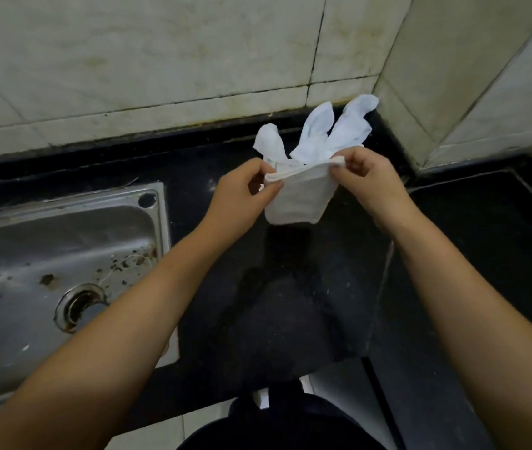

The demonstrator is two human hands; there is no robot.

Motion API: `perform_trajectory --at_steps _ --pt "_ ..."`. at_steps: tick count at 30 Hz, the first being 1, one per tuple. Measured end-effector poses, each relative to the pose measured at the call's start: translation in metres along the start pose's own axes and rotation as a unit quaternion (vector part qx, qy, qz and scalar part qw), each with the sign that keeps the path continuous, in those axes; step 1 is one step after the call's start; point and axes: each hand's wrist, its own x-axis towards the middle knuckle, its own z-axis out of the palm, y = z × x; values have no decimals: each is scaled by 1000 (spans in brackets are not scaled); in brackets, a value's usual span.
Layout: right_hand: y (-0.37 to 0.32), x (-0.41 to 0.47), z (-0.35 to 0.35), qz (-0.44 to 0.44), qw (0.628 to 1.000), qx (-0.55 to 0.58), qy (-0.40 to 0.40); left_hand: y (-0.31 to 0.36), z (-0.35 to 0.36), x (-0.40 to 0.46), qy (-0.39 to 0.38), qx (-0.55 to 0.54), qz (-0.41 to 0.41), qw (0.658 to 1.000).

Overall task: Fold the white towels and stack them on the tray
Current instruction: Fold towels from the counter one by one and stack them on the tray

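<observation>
A dull stainless-steel sink is set into the black stone table. Right of the sink, the left hand pinches the left end of the top edge of a small white folded cloth towel. The towel hangs above the table, clear of its surface. The right hand pinches the right end of the same edge. Beyond the held towel, farther from the sink, crumpled white towels lie on the table against the tiled wall.
</observation>
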Motion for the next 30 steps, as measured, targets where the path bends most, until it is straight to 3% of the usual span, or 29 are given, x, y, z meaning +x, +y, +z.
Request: perform_trajectory --at_steps 5,9,12,16,21,26,30 --pt "30 -60 2 38 996 12 -86 -24 2 -55 -139 -19 -43 989" --pt "85 -116 20 132 977 -5 -164 -59 18 -101 -279 -25 -153 948" --pt "104 -139 27 193 958 7 -210 -73 24 -116 -333 -6 -194 923" --pt "103 -116 27 201 963 7 -181 -75 25 -95 -296 4 -215 931" --pt "109 -54 37 206 970 -97 -85 -82 43 -43 -195 91 -213 953" --pt "125 -31 61 220 948 -218 -77 -101 63 -28 -194 190 -249 930" --pt "131 -41 63 178 929 -319 -62 -102 71 -38 -129 297 -244 914"
